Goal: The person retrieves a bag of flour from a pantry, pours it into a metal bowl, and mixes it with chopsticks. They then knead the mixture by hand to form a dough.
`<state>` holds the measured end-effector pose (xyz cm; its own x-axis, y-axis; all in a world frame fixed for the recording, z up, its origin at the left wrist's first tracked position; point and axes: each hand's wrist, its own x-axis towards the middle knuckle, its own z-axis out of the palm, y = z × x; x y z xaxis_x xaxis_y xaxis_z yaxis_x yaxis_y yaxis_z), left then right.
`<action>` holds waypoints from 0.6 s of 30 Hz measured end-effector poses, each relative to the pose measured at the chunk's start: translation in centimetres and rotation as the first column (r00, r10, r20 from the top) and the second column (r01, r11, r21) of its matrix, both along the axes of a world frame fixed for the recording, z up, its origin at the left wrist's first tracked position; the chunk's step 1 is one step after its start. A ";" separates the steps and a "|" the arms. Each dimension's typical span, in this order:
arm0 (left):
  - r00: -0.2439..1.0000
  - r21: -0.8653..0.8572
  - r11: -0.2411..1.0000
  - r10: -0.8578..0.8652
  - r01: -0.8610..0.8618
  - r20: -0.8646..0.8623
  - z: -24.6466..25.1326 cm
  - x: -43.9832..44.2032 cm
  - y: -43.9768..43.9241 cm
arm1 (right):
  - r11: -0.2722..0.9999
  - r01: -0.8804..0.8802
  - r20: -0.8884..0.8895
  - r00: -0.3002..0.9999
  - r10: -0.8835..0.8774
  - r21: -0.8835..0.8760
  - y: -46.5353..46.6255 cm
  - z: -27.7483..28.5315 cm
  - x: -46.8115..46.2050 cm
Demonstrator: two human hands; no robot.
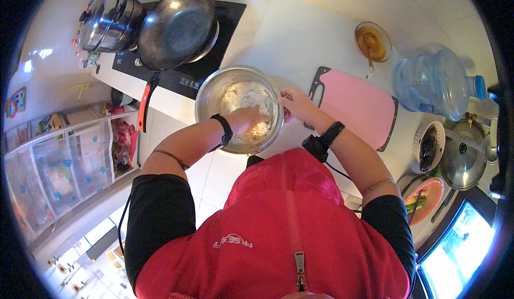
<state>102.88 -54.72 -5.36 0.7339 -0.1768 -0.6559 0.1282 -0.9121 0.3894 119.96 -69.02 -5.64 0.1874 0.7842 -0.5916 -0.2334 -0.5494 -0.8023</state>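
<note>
A stainless-steel mixing bowl (209, 94) stands at the counter's front edge, holding a pale, crumbly flour mixture (245, 94). Down inside it, my left hand (247, 120) touches the mixture, its fingers partly hidden against the crumbs. On the bowl's right side, my right hand (297, 105) grips the rim between thumb and fingers. Right of that hand lies a pink cutting board (357, 106) with dark ends. Both wrists wear black bands, and a small dark device hangs at the right one.
A dark wok (176, 30) sits on the black cooktop (233, 22), its red-and-black handle jutting over the counter edge. Beside it is a lidded steel pot (110, 22). To the right are a glass bowl of brown liquid (371, 44), a large blue water bottle (433, 82) and a white basket (421, 146).
</note>
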 end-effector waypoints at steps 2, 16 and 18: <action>0.997 -0.007 0.997 0.073 -0.073 -0.030 -0.4 1.0 -0.1 | 0.999 0.024 -0.004 1.000 -0.024 0.028 -0.1 -0.2 0.0; 0.376 -0.568 0.151 0.875 -0.809 -0.304 -4.2 3.3 1.4 | 0.999 -0.043 -0.039 0.998 0.044 0.011 -2.3 -2.1 -3.7; 0.421 -0.488 0.274 0.880 -0.829 -0.219 -4.4 4.4 0.9 | 0.995 -0.095 0.080 0.992 0.094 0.013 -1.8 -5.3 -2.8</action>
<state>107.23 -53.84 -9.80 0.6974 0.3437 -0.6289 0.6660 0.0134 0.7458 117.13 -70.78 -10.98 0.1579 0.8100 -0.5647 -0.1162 -0.5527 -0.8253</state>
